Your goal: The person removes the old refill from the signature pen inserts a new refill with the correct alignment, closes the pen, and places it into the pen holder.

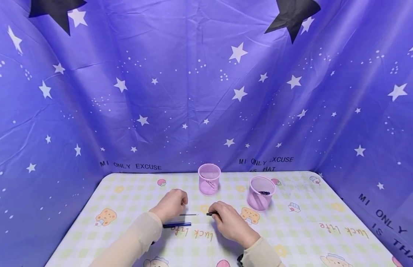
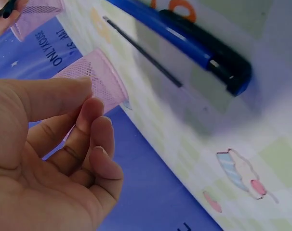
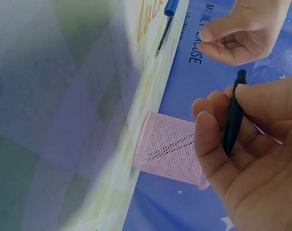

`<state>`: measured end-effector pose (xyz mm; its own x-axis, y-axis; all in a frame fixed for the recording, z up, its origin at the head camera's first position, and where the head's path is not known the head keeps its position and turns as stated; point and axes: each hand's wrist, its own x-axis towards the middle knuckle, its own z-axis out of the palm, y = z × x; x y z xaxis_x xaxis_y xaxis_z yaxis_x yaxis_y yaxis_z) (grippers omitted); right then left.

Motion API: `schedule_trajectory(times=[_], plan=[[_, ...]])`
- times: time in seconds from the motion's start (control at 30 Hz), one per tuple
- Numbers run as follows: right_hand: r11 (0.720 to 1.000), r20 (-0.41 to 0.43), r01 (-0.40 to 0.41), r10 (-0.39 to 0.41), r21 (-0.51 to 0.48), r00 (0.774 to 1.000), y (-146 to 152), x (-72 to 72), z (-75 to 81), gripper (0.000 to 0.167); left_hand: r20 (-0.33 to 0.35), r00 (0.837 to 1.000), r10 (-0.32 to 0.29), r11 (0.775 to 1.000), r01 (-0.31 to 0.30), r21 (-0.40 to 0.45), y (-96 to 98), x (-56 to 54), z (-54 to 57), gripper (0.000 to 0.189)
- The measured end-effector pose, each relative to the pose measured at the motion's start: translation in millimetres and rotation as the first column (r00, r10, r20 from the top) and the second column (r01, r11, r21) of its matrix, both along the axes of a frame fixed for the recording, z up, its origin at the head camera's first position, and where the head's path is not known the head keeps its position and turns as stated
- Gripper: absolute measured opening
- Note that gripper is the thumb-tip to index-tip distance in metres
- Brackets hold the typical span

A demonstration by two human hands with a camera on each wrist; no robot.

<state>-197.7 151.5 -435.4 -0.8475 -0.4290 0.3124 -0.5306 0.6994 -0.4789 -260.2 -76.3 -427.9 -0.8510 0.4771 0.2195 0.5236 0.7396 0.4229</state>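
Observation:
My right hand [image 1: 231, 224] pinches a short black pen barrel [image 3: 235, 115] between thumb and fingers, its ridged end pointing up out of the grip in the right wrist view. Over the table to the left, my left hand [image 1: 171, 204] has curled fingers, thumb tip against the index finger, with nothing visible between them. Beneath it on the cloth lies a thin dark pen refill [image 2: 143, 52]. Closer to me, roughly parallel to the refill, is a blue pen barrel [image 1: 177, 224] with a dark clip [image 2: 204, 41] along its side.
A pink mesh pen cup [image 1: 209, 184] with thin sticks in it stands at the back middle. To its right, a second pink mesh cup [image 1: 259, 202] contains dark pieces. A checked, printed cloth [image 1: 303, 230] covers the table, and a purple star-patterned curtain [image 1: 193, 92] hangs behind.

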Motion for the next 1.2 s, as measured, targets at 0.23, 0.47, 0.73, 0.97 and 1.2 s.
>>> schedule_trajectory(times=[0.23, 0.47, 0.73, 0.97, 1.2], plan=[[1.0, -0.005, -0.004, 0.004, -0.002, 1.0, 0.2, 0.2, 0.8, 0.016, -0.043, 0.999, -0.005, 1.0, 0.004, -0.014, 5.2, -5.5, 9.8, 0.012], [1.0, -0.026, -0.003, 0.003, 0.002, 1.0, 0.6, 1.4, 0.4, 0.015, -0.045, 0.999, -0.002, 0.999, 0.0, -0.05, 12.1, -7.0, 22.2, 0.01], [1.0, -0.033, -0.008, 0.007, -0.003, 0.999, 1.3, 1.1, 0.6, 0.016, -0.117, 0.993, -0.031, 0.998, 0.025, -0.051, 17.5, -9.9, 34.7, 0.012], [1.0, -0.048, -0.006, 0.006, -0.002, 0.999, 1.9, 1.3, -0.9, 0.016, -0.15, 0.987, -0.063, 0.997, 0.055, -0.06, 26.4, -15.3, 45.1, 0.013], [1.0, -0.038, -0.004, 0.004, 0.002, 0.999, 1.7, 0.8, 0.0, 0.016, -0.2, 0.975, -0.099, 0.992, 0.08, -0.1, 37.5, -17.6, 56.5, 0.014]])
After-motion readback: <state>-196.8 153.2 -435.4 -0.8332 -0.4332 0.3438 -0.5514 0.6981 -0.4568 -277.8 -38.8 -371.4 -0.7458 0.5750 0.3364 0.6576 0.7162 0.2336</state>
